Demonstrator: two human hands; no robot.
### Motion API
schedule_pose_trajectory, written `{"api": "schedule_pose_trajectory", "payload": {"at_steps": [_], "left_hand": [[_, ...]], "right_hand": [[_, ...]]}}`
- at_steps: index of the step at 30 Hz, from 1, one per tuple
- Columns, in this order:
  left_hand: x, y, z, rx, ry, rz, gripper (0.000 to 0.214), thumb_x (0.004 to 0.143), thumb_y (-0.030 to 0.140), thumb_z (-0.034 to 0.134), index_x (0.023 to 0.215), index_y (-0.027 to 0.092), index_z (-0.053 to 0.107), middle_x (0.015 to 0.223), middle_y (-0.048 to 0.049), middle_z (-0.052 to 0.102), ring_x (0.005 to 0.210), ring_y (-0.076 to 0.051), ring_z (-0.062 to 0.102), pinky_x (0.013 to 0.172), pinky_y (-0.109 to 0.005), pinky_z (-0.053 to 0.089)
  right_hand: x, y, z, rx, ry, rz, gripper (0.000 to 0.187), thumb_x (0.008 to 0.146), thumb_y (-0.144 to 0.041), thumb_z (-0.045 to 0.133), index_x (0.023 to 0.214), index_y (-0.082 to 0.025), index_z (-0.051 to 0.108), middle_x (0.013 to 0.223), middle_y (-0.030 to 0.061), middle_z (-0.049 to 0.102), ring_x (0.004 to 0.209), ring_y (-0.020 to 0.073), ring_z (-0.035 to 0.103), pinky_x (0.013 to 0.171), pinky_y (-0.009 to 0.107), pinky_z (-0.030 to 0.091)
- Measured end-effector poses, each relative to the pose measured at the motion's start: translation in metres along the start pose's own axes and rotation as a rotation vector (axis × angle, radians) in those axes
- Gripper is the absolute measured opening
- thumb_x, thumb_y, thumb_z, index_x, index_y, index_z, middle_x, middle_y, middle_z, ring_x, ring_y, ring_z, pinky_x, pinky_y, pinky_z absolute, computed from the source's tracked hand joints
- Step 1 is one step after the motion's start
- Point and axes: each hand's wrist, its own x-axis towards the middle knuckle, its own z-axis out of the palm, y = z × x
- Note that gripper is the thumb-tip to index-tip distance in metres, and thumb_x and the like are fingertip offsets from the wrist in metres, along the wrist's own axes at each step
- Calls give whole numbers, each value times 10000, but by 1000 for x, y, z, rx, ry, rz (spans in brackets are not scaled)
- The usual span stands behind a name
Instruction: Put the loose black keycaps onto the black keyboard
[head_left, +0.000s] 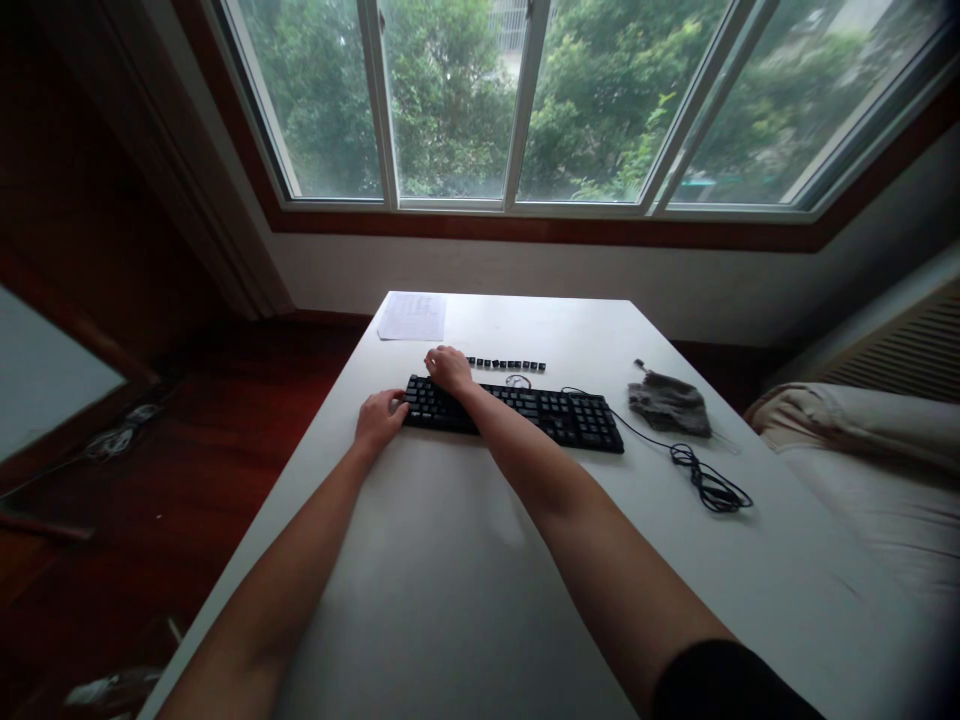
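Observation:
A black keyboard [547, 412] lies across the white table [450, 580]. My left hand [379, 418] rests at the keyboard's left end, fingers curled against its edge. My right hand [448, 367] reaches across to the keyboard's far left top corner, fingers bent down over the keys; what they pinch, if anything, is hidden. A row of loose black keycaps [506, 364] lies just behind the keyboard, with a small wire ring tool [517, 381] beside it.
The keyboard's black cable [709, 485] coils to the right. A grey cloth pouch [669, 403] lies at the right, a printed sheet of paper [412, 316] at the far left corner. A window wall stands behind; a bed sits right.

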Motion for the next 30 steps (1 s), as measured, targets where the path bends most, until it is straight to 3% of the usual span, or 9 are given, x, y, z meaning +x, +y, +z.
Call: {"api": "schedule_pose_trajectory", "payload": {"at_steps": [3,7,15,19,23,30], "left_hand": [[0,0,2,0,10,38,343,928,327,634,1242,200,684,1215,-101,729,1123,-291,656,1044,-469,512],[-2,9,1,31,10,149,461,937,337,631,1370,181,601,1368,-132,640,1263,-298,594,1123,-486,474],[-8,39,-2,133,-125,419,587,945,400,658,1494,238,528,1620,-121,424,1498,-342,382,1254,-556,311],[-9,37,1,139,-168,413,637,936,418,673,1527,254,503,1636,-120,409,1532,-356,333,1260,-589,278],[-9,33,3,141,-182,387,662,926,409,684,1539,251,491,1642,-121,404,1534,-353,334,1263,-581,278],[-9,34,3,137,-187,383,649,934,426,678,1529,238,503,1644,-123,404,1537,-340,336,1265,-557,302]], "right_hand": [[4,20,-7,-74,52,38,349,1042,-333,468,1287,-204,682,1330,172,634,1261,314,508,1035,424,420],[13,36,-8,-115,2,40,390,984,-345,580,1350,-230,650,1372,167,590,1273,330,467,1034,440,416],[24,34,-3,-195,-2,-48,343,974,-241,531,1263,-175,704,1350,200,605,1259,335,458,1023,442,384],[25,34,-6,-220,-18,-73,344,990,-207,471,1215,-173,730,1300,192,654,1226,320,486,1017,435,371],[24,38,-9,-245,-54,-111,319,965,-235,524,1184,-199,752,1268,163,690,1232,321,492,1039,437,354],[13,39,-17,-234,12,-186,294,954,-242,561,1142,-169,775,1246,161,715,1261,314,518,1088,431,341]]}}
